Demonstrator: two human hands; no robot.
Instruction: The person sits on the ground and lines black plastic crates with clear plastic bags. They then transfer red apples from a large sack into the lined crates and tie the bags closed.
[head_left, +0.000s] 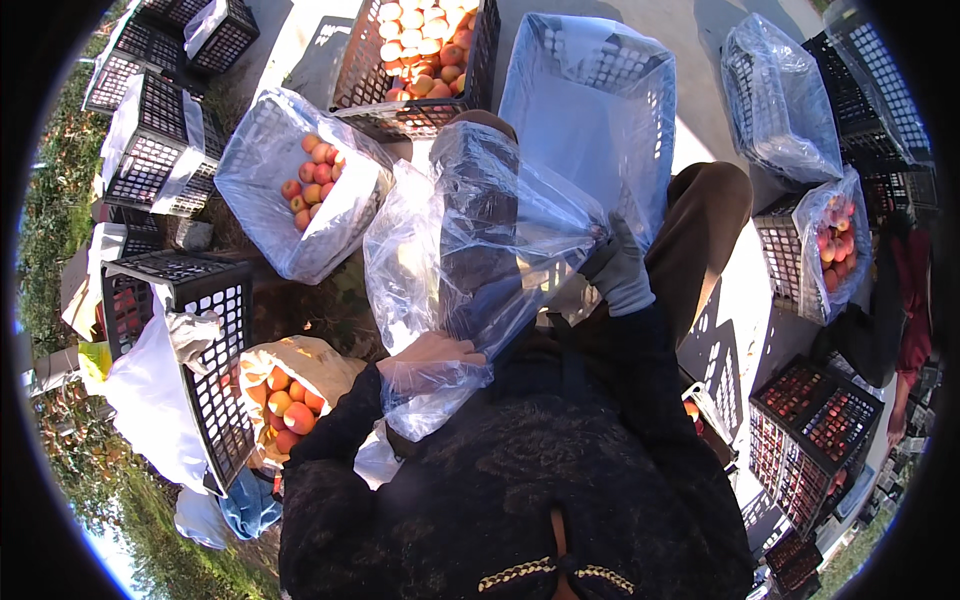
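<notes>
A large clear plastic bag (480, 247) is spread over my lap and knees. Its right side is bunched to a point in my right hand (622, 274), which wears a grey glove. My bare left hand (431, 351) lies across the bag's near edge, fingers partly curled, with loose film folded around it; its hold is not clear. Just beyond my knees stands a crate lined with clear plastic (592, 120), with a pale sheet inside. A second lined crate (259, 187), tilted, holds several apples (315, 176) to the left.
A black crate full of apples (416, 101) stands ahead. By my left elbow are a paper-lined container of apples (289, 405) and an upended black crate (217, 375). More crates (814, 442) line the right side, where another person's arm (909, 322) shows.
</notes>
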